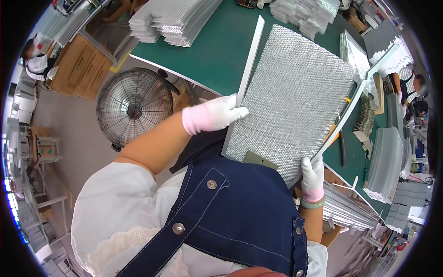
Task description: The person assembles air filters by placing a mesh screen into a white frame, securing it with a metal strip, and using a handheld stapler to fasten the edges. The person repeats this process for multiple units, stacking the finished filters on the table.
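In the head view, a silver mesh panel lay between the person's hands, reaching from the apron out over the near edge of the green worktop. The gloved left hand pinched the left bar along the panel's left side, thumb over the mesh. The gloved right hand was closed around the near end of the right bar, thumb up. A dark plate sat at the panel's near edge. Mesh stacks stood on the worktop, one far left, another far beyond the panel. A fan stood left of the worktop.
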Demonstrator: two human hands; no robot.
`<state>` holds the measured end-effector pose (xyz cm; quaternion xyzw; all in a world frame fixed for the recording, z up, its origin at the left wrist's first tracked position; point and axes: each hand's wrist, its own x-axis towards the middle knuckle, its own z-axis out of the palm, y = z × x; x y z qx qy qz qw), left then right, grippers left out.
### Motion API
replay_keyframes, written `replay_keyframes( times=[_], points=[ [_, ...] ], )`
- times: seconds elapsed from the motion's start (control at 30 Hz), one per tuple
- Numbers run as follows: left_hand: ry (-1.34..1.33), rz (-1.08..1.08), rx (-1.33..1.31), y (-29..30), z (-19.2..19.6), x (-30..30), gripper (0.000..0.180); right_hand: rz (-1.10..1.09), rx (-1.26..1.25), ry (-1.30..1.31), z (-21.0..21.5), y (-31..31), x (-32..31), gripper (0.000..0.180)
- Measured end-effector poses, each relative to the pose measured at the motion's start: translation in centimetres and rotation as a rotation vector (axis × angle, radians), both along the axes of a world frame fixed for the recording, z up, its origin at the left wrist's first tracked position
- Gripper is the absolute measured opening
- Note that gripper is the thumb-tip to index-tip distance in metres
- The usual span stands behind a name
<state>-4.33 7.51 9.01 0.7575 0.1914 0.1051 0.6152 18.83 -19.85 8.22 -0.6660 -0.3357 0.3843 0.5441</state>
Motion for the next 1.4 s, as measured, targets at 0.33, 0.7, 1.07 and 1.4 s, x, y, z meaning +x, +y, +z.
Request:
replay_keyframes(
  times=[0.33, 0.7, 1.07, 1.4],
  points=[
    [0.256, -0.154, 0.017, 2.4, 1.7, -1.3, 0.026, 0.124, 0.070, -0.013, 1.1, 1.9, 0.0, 0.057],
    [-0.147, -0.064, -0.519, 0.1, 0.1, -1.3, 0.066, 0.127, 0.094, 0.035, 1.3, 2.2, -0.4, 0.057],
    [-0.253, 0.170, -0.374, 0.4, 0.2, 1.0, 0.066, 0.125, 0.100, -0.110, 1.7, 1.6, -0.8, 0.059],
    [-0.147, 0.023, -0.204, 3.5, 0.2, 2.1, 0.059, 0.102, 0.122, -0.110, 2.2, 1.1, -1.1, 0.056]
  ],
)
